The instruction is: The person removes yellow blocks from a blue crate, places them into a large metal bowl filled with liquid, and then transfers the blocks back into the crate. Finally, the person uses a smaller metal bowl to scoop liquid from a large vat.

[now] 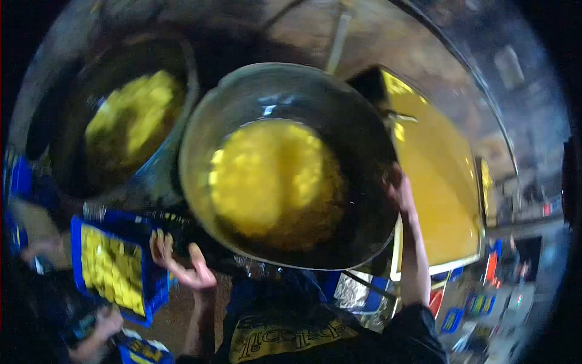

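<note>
1. Steel-grey round metal bowl (273,91), full of yellow food, fills the middle of the head view.
2. Right hand (400,191) is clasped on the right rim of this bowl, with the fingers curled over the edge.
3. Left hand (185,264) is spread wide, palm up, and holds nothing. It is just under the bowl's lower left rim and beside a blue plastic crate (77,233) of yellow pieces.

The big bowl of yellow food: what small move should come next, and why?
Probably bring the left hand to the bowl rim: only the right hand holds it, it looks tilted and loaded, and the left hand is open beside it.
</note>
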### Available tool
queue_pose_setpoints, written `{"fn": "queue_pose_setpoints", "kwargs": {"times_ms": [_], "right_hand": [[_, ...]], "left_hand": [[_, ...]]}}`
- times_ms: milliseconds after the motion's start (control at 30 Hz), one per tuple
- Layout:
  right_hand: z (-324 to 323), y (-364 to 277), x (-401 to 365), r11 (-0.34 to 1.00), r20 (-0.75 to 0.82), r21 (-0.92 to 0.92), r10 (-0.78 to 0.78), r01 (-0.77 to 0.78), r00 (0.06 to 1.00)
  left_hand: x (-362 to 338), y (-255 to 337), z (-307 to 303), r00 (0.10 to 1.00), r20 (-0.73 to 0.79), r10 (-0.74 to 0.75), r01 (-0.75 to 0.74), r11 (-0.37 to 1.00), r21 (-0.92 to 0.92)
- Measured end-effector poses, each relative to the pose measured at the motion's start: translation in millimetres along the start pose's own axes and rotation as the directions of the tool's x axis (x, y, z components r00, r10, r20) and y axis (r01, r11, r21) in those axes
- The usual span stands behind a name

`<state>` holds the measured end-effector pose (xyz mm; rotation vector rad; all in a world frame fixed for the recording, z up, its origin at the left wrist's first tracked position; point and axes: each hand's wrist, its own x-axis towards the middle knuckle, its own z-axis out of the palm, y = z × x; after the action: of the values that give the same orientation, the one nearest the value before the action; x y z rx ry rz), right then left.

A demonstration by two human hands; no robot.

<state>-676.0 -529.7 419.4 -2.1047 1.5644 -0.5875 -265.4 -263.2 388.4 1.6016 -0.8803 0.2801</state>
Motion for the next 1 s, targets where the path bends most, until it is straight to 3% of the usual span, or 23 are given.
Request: {"fn": "queue_pose_setpoints", "kwargs": {"times_ms": [33, 67, 100, 133, 167, 200, 233, 267, 333, 367, 400, 433, 467, 533, 567, 667, 733, 767, 867, 900, 933, 967, 1000], "right_hand": [[-7.2, 28.3, 19.6, 0.982, -0.155, 0.03, -0.177, 0.184, 0.972], [-24.8, 39.1, 43.0, 0.991, -0.187, -0.037, -0.133, 0.128, 0.973], [-38.1, 47.0, 68.4, 0.992, -0.215, -0.097, -0.099, 0.079, 0.972], [-53.3, 62.0, 91.1, 0.986, -0.214, -0.166, -0.064, 0.028, 0.975], [-66.9, 87.9, 113.9, 0.95, -0.221, -0.289, -0.186, 0.118, 0.957], [-76.0, 110.1, 134.9, 0.938, -0.258, -0.333, -0.191, 0.099, 0.947], [-86.5, 129.9, 157.6, 0.903, -0.204, -0.428, -0.131, 0.032, 0.97], [-93.3, 148.0, 180.0, 0.854, -0.154, -0.52, -0.066, -0.025, 0.986], [-97.2, 183.7, 224.4, 0.8, -0.159, -0.597, -0.05, -0.056, 0.986], [-95.1, 198.8, 246.3, 0.726, -0.152, -0.682, -0.016, -0.093, 0.988], [-91.1, 209.7, 263.3, 0.738, -0.153, -0.67, -0.03, -0.081, 0.988], [-85.9, 221.0, 276.2, 0.65, -0.107, -0.758, -0.039, -0.056, 0.994], [-79.7, 232.0, 290.7, 0.55, -0.058, -0.835, -0.043, -0.025, 0.997], [-61.6, 253.1, 316.8, 0.604, -0.079, -0.794, 0.001, -0.064, 0.997], [-54.8, 258.4, 322.7, 0.583, -0.037, -0.811, 0.027, -0.046, 0.999], [-49.6, 266.9, 327.8, 0.55, 0.011, -0.834, 0.095, -0.043, 0.995], [-61.3, 264.4, 324.0, 0.603, 0.066, -0.794, 0.214, -0.079, 0.975], [-61.4, 275.2, 314.9, 0.528, -0.065, -0.849, -0.148, 0.023, 0.987], [-110.7, 229.1, 302.2, 0.599, -0.135, -0.8, -0.167, -0.008, 0.977], [-130.9, 219.6, 301.4, 0.68, -0.141, -0.732, -0.074, -0.053, 0.987], [-155.2, 190.8, 282.2, 0.688, -0.181, -0.722, -0.084, -0.075, 0.98], [-179.8, 165.8, 257.5, 0.831, -0.224, -0.555, -0.098, -0.044, 0.97], [-200.4, 160.5, 242.4, 0.87, -0.233, -0.485, -0.222, 0.084, 0.947]], "left_hand": [[-1.8, 11.1, 10.0, 0.978, 0.112, 0.177, -0.164, 0.979, -0.118], [-2.5, 26.2, 20.4, 0.916, 0.192, 0.352, -0.304, 0.923, -0.237], [-12.0, 51.7, 30.4, 0.929, 0.333, 0.161, -0.109, 0.979, -0.17], [-18.9, 59.8, 44.8, 0.892, 0.428, 0.148, -0.054, 0.973, -0.224], [-24.2, 70.1, 55.3, 0.855, 0.502, 0.127, -0.063, 0.988, -0.143], [-30.0, 78.8, 64.5, 0.819, 0.565, 0.096, -0.077, 0.995, -0.056], [-35.3, 77.2, 70.1, 0.814, 0.572, 0.106, -0.161, 0.986, 0.046], [-40.4, 70.3, 72.0, 0.804, 0.594, -0.038, -0.129, 0.963, 0.236], [-43.0, 76.1, 90.2, 0.92, 0.391, -0.018, -0.121, 0.937, 0.329], [-47.0, 72.9, 93.4, 0.925, 0.379, -0.009, -0.131, 0.931, 0.342], [-50.8, 65.1, 93.1, 0.927, 0.352, -0.129, 0.01, 0.948, 0.319], [-50.0, 58.7, 97.2, 0.91, 0.33, -0.25, 0.154, 0.944, 0.29], [-41.6, 55.6, 99.8, 0.916, 0.317, -0.248, 0.15, 0.942, 0.301], [-24.3, 63.3, 91.4, 0.823, 0.568, 0.019, -0.342, 0.814, 0.469], [-26.9, 87.6, 108.0, 0.89, 0.455, 0.003, -0.258, 0.826, 0.501], [-30.6, 76.9, 109.4, 0.894, 0.448, 0.007, -0.25, 0.838, 0.485], [-35.4, 70.4, 110.1, 0.91, 0.414, 0.006, -0.216, 0.86, 0.462], [-36.3, 66.5, 107.3, 0.909, 0.416, -0.008, -0.208, 0.858, 0.47], [-37.4, 70.9, 107.3, 0.898, 0.438, -0.03, -0.198, 0.863, 0.464], [-38.0, 68.5, 106.3, 0.901, 0.434, -0.006, -0.23, 0.842, 0.489], [-39.3, 64.4, 103.3, 0.903, 0.429, 0.018, -0.26, 0.818, 0.513], [-42.8, 53.0, 100.6, 0.908, 0.418, 0.013, -0.248, 0.823, 0.512], [-42.6, 57.2, 101.5, 0.907, 0.422, -0.002, -0.236, 0.826, 0.511]]}}
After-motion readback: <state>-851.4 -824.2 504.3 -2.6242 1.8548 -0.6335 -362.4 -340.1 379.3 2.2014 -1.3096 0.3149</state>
